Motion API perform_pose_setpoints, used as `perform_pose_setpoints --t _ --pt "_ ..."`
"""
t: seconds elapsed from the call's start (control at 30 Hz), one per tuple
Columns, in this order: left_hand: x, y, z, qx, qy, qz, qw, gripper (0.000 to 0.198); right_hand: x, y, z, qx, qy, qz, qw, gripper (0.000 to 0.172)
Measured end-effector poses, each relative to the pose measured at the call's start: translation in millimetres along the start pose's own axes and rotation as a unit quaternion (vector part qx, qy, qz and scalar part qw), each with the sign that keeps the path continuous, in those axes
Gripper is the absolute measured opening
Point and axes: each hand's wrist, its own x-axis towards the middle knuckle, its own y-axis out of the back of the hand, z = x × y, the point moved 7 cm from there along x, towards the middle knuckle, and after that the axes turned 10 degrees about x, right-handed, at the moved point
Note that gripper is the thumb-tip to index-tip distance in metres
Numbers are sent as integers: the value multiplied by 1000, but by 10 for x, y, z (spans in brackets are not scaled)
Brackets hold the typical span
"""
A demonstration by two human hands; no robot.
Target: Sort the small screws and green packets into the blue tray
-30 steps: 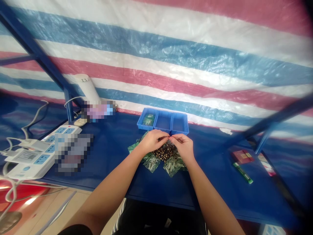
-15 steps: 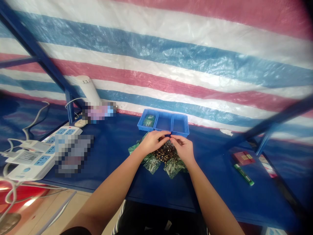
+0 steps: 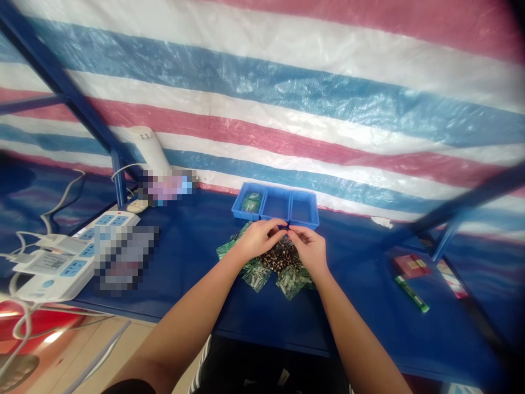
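Note:
My left hand (image 3: pixel 259 238) and my right hand (image 3: pixel 308 247) meet fingertip to fingertip above a pile of small brass-coloured and dark metal parts (image 3: pixel 281 259). Both hands are pinched closed; whatever lies between the fingertips is too small or hidden to name. Around the pile lie clear green-tinted bags of silvery pins, one front left (image 3: pixel 256 274) and another front right (image 3: pixel 289 281). More green bags (image 3: pixel 225 250) show beside my left wrist. Just beyond my fingers stands a blue tray with three compartments (image 3: pixel 276 203); its left compartment holds a green bag (image 3: pixel 250 202).
On the left lie a white power strip (image 3: pixel 77 261) with plugged-in cables and a blurred-out object (image 3: pixel 129 257). A white cylinder (image 3: pixel 151 150) stands behind. To the right are a dark red box (image 3: pixel 410 266) and a green narrow packet (image 3: pixel 412 294). Blue frame posts flank the blue table (image 3: pixel 180 241).
The whole view has shifted very slightly. My hands stay together over the pile, with only tiny finger movement.

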Motion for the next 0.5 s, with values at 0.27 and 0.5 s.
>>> perform_pose_setpoints --t 0.27,0.5 --pt "10 6 -3 18 -3 9 1000 29 -10 -29 -39 2 5 -10 1000 28" --pt "-4 0 -1 1 -5 6 1000 28 -4 -6 -33 -4 3 -1 1000 28"
